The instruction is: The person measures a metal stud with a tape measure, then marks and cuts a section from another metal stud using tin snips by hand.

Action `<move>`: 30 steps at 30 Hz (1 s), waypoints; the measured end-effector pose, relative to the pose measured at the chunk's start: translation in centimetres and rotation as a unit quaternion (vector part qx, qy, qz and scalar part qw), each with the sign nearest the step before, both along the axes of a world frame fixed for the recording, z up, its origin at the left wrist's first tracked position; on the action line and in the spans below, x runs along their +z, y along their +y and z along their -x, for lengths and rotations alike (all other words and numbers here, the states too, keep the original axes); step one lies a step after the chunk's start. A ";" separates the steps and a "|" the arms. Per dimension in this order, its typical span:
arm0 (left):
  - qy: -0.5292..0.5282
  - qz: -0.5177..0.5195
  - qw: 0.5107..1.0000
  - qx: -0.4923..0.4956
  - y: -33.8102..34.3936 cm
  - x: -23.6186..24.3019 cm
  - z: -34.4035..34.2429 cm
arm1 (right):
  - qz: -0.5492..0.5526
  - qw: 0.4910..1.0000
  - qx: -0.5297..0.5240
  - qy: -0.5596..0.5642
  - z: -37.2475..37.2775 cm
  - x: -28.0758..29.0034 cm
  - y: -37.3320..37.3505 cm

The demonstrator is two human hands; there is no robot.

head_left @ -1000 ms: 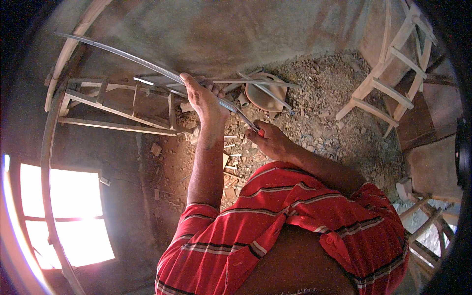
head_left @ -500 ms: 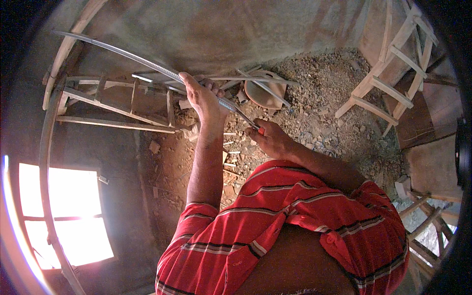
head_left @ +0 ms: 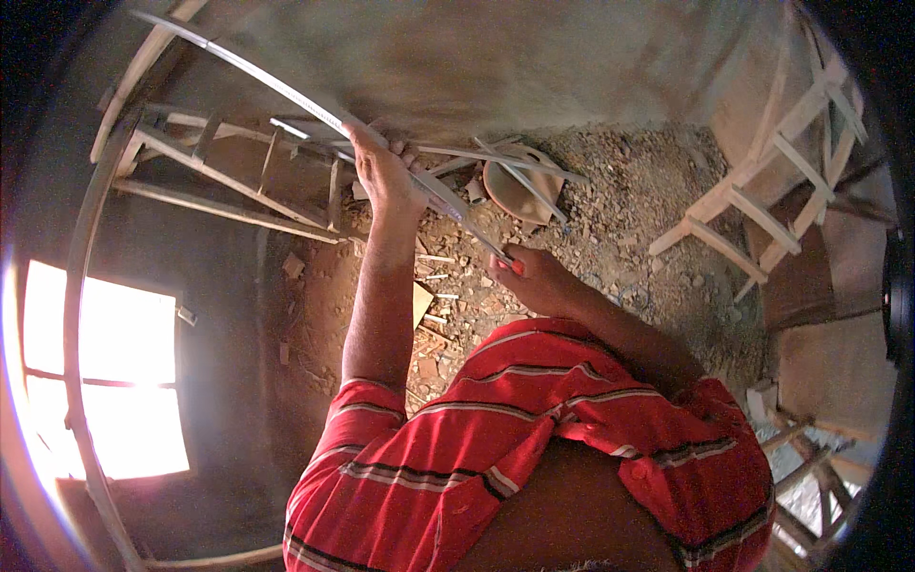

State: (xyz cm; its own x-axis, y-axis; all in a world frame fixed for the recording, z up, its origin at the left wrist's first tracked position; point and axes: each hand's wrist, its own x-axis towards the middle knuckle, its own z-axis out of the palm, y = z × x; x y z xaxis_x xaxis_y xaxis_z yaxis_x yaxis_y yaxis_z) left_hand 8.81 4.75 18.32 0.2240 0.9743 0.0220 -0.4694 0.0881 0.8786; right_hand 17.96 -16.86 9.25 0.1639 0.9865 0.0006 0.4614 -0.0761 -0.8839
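A long, thin, pale metal strip (head_left: 276, 86), with what looks like a row of small perforations, slants from the upper left down toward the middle. My left hand (head_left: 389, 181) is closed around it near its lower part, the arm stretched forward. Lower and to the right, my right hand (head_left: 536, 283) grips a tool with a red handle (head_left: 516, 268). The tool's metal end reaches up to the strip's near end; its exact kind is hidden by my fingers, and I cannot tell how the two meet.
Rubble (head_left: 648, 219) covers the floor, with a round basin (head_left: 510, 191) and loose strips across it. Wooden ladders stand left (head_left: 229, 181) and right (head_left: 753, 214). A curved pole (head_left: 79, 334) rises before the bright window (head_left: 105, 372). A plastered wall (head_left: 534, 67) lies ahead.
The strip's far end has swung upward and slightly right. My left hand has shifted slightly left, and my right hand slightly right and down. Both keep their grip, while the whole view has shifted a little.
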 end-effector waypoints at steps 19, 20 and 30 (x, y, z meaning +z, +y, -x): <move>-0.251 0.032 0.934 -0.251 0.1 -1.5 3.9 | 0.065 0.981 0.137 -0.122 -2.3 3.4 1.7; -0.253 0.023 0.933 -0.255 0.2 -1.7 4.0 | 0.058 0.981 0.138 -0.122 -2.2 3.4 1.8; -0.259 -0.005 0.928 -0.269 0.5 -2.1 4.0 | 0.000 0.983 0.139 -0.121 -2.1 1.7 2.7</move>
State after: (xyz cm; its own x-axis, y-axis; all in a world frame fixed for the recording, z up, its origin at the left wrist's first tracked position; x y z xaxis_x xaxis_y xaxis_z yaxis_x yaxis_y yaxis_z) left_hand 4.77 5.27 16.18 0.6347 0.7239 0.2703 -0.7193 0.4256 0.5491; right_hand 20.06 -14.18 10.95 -0.1175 0.9931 0.0071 0.6613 0.0836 -0.7454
